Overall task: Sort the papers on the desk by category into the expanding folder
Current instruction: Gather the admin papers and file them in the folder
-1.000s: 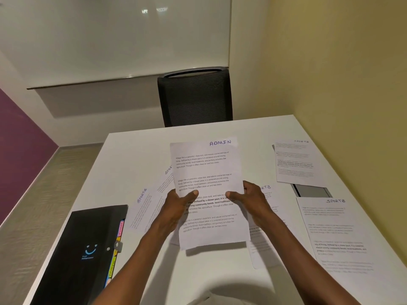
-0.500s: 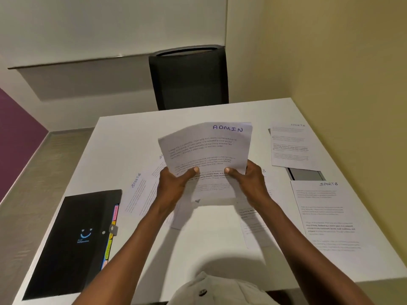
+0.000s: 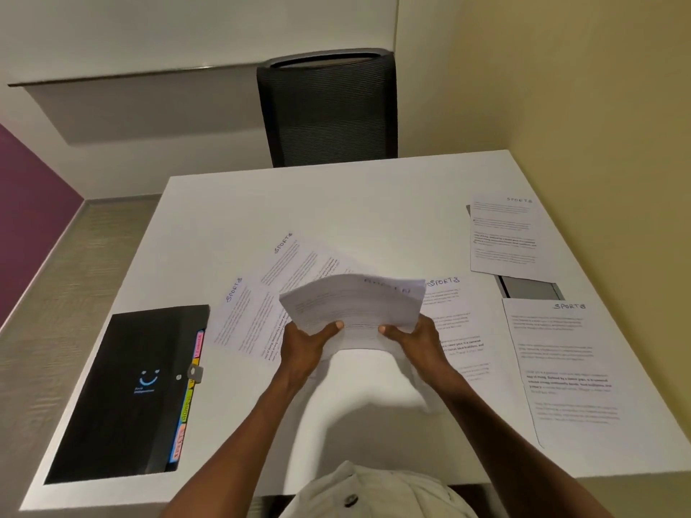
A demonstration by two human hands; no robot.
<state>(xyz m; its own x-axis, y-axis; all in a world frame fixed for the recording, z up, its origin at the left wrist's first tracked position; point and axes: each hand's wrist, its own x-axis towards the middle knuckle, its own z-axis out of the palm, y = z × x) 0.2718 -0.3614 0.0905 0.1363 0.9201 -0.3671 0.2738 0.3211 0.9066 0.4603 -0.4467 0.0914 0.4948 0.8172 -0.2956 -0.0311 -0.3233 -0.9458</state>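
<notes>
Head view: you are pinching the bowed white paper sheaf point(image 3: 351, 308) in both hands' grip, left hand point(image 3: 303, 345) nearer the black expanding folder point(image 3: 131, 390) lying leftward, right hand point(image 3: 418, 340) farther.

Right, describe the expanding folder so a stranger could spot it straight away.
Start at the white desk and go to its near left corner. The folder lies flat there, closed, left of the scattered sheets. It is the only black thing on the desk, with a small blue smile on its cover and coloured tabs along its right edge.
</notes>
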